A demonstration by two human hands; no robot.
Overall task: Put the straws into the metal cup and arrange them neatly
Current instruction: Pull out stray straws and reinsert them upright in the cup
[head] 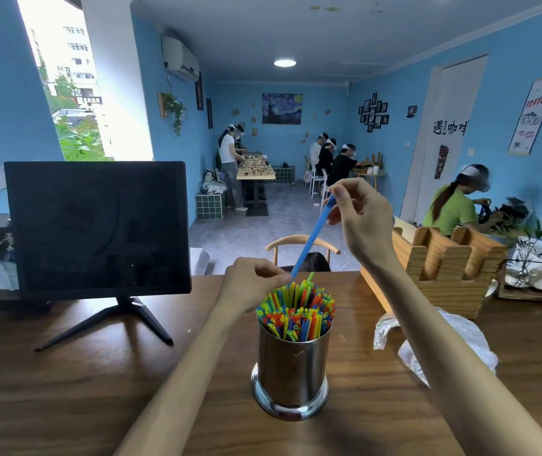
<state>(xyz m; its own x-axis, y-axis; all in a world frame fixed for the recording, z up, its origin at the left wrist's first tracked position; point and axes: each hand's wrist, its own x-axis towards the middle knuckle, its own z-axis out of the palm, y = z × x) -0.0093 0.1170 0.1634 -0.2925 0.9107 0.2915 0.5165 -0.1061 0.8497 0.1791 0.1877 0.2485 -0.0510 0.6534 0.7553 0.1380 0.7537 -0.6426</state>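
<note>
1. The table (65, 373) carries everything in play: one monitor (97, 225) at the left, one wooden rack (443, 268) at the right, and one crumpled plastic bag (443, 343) just beside the right forearm. The bag is probably the wrapper the straws came in, dropped there to be out of the way.

2. One metal cup (291, 366) stands upright near the table's front middle, between the two forearms, where both hands reach it easily.

3. The straws (295, 314) fill the cup. They are packed too densely to count, in green, yellow, blue, orange and red. Their tops lean outward unevenly and a few green ones stand higher at the back, so the tidying does not look finished.

4. The right hand (358, 212) is raised above and behind the cup. Its thumb and fingertips pinch the top end of one blue straw (312, 240), with the other fingers loosely curled. Holding the upper end lets the hand steer the lower tip down.

5. The left hand (253, 284) sits at the far rim of the cup with its fingers curled. Its fingertips meet the blue straw's lower end, apparently guiding it into a gap. I cannot tell whether it grips the straw or only touches it.

6. That single blue straw slants from upper right down to the bundle's back edge and is not yet seated. It looks like one of the last to go in.
</note>
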